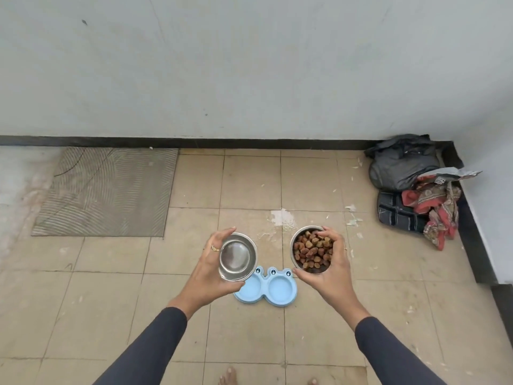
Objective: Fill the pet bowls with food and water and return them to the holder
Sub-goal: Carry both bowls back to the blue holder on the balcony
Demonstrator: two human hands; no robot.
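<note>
My left hand [206,269] grips a steel bowl [237,257] by its rim; the bowl looks shiny inside, and I cannot tell whether it holds water. My right hand [331,266] holds a second steel bowl [309,250] filled with brown kibble. Both bowls are raised above the floor. Below and between them lies a light blue frog-shaped holder [268,287] with two round wells, both without bowls; its left well is partly hidden by the left bowl.
Beige tiled floor with white flecks and a pale stain [283,218]. A grey textured mat [108,190] lies at the left by the wall. Dark bags and a red patterned cloth [413,195] are piled in the right corner. Bare toes [229,377] show at the bottom.
</note>
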